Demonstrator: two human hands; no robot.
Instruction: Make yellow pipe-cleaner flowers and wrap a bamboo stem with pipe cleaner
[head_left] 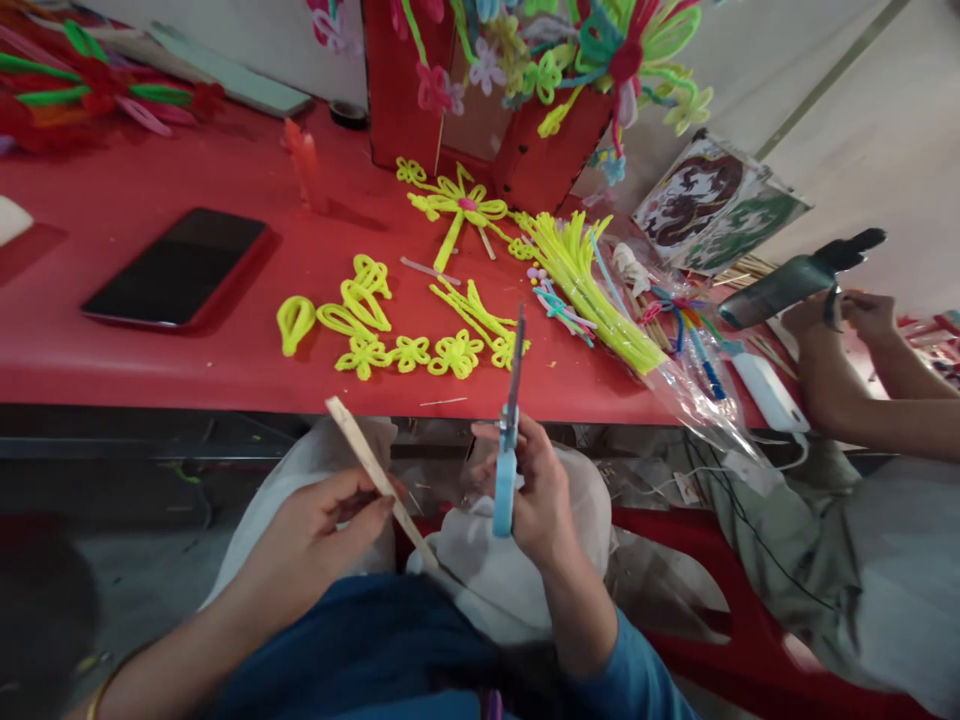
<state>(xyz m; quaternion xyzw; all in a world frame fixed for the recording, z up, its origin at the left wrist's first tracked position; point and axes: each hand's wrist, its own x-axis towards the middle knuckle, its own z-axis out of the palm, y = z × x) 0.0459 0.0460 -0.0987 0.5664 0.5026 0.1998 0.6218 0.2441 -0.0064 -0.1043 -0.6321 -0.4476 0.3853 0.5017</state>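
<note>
Above my lap, my left hand (322, 545) pinches a flat, pale wooden stick (367, 460) that slants up toward the table edge. My right hand (536, 490) grips scissors (506, 480) with light blue handles, their blades pointing up and away over the table. Stick and scissors are apart. On the red table (150, 370) beyond lie yellow pipe-cleaner flowers (409, 353) in a row, yellow looped pieces (356, 300) and loose bent yellow stems (472, 312). A larger yellow flower (466, 205) with a pink centre lies behind them.
A black phone (176, 268) lies at the left, near a red candle-like object (302, 165). A bundle of yellow pipe cleaners (600, 300) in plastic rests right, beside a white power strip (771, 390). A co-worker's arms (847, 370) reach in from the right.
</note>
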